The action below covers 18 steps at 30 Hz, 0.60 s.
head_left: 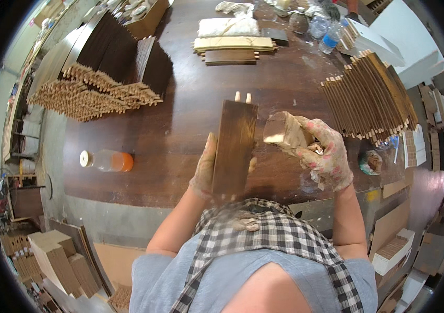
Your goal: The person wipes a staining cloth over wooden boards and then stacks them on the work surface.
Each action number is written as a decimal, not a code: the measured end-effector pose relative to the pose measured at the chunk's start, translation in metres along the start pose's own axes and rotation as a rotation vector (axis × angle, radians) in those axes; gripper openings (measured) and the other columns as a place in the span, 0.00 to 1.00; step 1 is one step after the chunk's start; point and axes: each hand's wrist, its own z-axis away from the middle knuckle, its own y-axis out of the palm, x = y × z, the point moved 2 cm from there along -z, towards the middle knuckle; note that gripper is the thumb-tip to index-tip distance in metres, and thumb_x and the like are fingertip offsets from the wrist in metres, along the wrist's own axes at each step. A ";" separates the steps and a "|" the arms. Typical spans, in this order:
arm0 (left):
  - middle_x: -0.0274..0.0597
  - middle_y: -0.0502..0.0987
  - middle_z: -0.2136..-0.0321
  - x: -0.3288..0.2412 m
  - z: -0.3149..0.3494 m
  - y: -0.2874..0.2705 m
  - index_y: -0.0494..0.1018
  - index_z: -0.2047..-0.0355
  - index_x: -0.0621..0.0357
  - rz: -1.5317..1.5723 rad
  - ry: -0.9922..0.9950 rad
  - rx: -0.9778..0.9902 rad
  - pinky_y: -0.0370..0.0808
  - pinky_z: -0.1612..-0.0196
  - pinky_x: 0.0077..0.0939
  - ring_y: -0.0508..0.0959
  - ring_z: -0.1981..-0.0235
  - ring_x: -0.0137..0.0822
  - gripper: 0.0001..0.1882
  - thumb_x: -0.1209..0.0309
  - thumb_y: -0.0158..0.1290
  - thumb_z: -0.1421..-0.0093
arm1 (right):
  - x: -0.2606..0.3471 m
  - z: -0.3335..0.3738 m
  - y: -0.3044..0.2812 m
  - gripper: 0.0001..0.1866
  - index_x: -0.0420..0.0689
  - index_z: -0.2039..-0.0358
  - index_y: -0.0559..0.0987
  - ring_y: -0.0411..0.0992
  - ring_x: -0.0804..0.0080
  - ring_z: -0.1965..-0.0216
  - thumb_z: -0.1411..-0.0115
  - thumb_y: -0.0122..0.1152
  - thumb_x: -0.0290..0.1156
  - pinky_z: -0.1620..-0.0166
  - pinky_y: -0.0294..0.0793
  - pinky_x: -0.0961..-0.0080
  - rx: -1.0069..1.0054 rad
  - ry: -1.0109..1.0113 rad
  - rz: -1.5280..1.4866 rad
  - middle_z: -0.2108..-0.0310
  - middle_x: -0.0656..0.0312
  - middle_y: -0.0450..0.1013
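Note:
My left hand (pixel 204 167), gloved, is closed around a dark brown wooden board (pixel 234 148). The board stands tilted over the table, with two pale dowel pegs (pixel 243 97) sticking out of its far end and more at its near end, where it blurs. In my right hand (pixel 327 153), in a stained, flower-patterned glove, is a brown-stained block (pixel 282 130) with a pale edge, gripped between thumb and fingers. It is held just right of the board, apart from it. Whether it is a sponge or a sanding block I cannot tell.
Dowelled boards (pixel 112 57) are piled at the far left, others (pixel 365 99) at the right. A bottle with orange liquid (pixel 108 161) lies on the table (pixel 180 115) at left. A jar (pixel 370 162) sits at the right edge. Further back are a folded white cloth (pixel 228 27) and water bottles (pixel 330 40).

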 end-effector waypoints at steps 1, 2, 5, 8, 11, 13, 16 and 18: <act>0.52 0.71 0.46 0.002 0.002 -0.001 0.61 0.37 0.62 -0.001 -0.034 0.012 0.80 0.52 0.39 0.77 0.51 0.44 0.43 0.35 0.37 0.35 | 0.005 -0.003 -0.006 0.28 0.37 0.48 0.77 0.76 0.69 0.66 0.51 0.71 0.30 0.63 0.76 0.75 0.029 0.022 0.045 0.61 0.55 0.77; 0.50 0.73 0.48 0.003 0.002 -0.001 0.63 0.38 0.61 -0.049 -0.068 -0.029 0.79 0.52 0.38 0.78 0.52 0.43 0.41 0.36 0.37 0.34 | 0.011 -0.008 -0.012 0.27 0.37 0.49 0.77 0.76 0.70 0.67 0.50 0.71 0.31 0.64 0.76 0.75 0.058 0.045 0.089 0.62 0.56 0.77; 0.47 0.76 0.51 0.011 0.004 -0.002 0.66 0.40 0.59 -0.138 -0.166 -0.145 0.79 0.51 0.35 0.79 0.56 0.41 0.38 0.38 0.37 0.33 | 0.016 -0.022 -0.006 0.26 0.38 0.49 0.77 0.76 0.71 0.69 0.47 0.70 0.36 0.65 0.77 0.75 0.136 -0.002 0.218 0.65 0.57 0.77; 0.49 0.75 0.49 0.015 0.008 -0.006 0.65 0.39 0.59 -0.135 -0.229 -0.191 0.79 0.51 0.37 0.79 0.53 0.42 0.38 0.39 0.39 0.33 | 0.027 -0.039 0.011 0.27 0.38 0.49 0.78 0.77 0.71 0.69 0.47 0.70 0.39 0.65 0.78 0.74 0.221 0.108 0.150 0.66 0.57 0.77; 0.52 0.74 0.47 0.011 0.013 -0.011 0.63 0.37 0.61 -0.118 -0.226 -0.176 0.79 0.51 0.39 0.78 0.51 0.42 0.39 0.40 0.42 0.34 | 0.027 -0.039 0.010 0.27 0.40 0.49 0.78 0.78 0.67 0.68 0.48 0.71 0.40 0.63 0.79 0.71 0.244 0.213 0.116 0.64 0.56 0.79; 0.51 0.75 0.48 0.007 0.014 -0.009 0.63 0.37 0.61 -0.034 -0.171 -0.158 0.79 0.51 0.38 0.78 0.51 0.41 0.38 0.40 0.42 0.34 | 0.002 -0.029 -0.003 0.27 0.41 0.50 0.79 0.79 0.65 0.67 0.48 0.71 0.40 0.63 0.79 0.69 0.203 -0.008 0.303 0.64 0.56 0.79; 0.52 0.74 0.47 0.007 0.012 -0.022 0.62 0.37 0.62 -0.117 -0.267 -0.131 0.78 0.49 0.40 0.78 0.51 0.43 0.40 0.40 0.43 0.34 | 0.001 -0.027 -0.004 0.27 0.40 0.51 0.79 0.79 0.64 0.65 0.48 0.69 0.43 0.61 0.79 0.69 0.215 0.053 0.242 0.64 0.55 0.79; 0.50 0.75 0.49 0.008 0.011 -0.022 0.65 0.39 0.60 -0.129 -0.278 -0.210 0.78 0.51 0.39 0.79 0.54 0.42 0.35 0.43 0.43 0.33 | 0.016 -0.039 0.005 0.27 0.40 0.51 0.79 0.79 0.63 0.65 0.47 0.68 0.43 0.61 0.79 0.70 0.222 0.022 0.247 0.64 0.54 0.79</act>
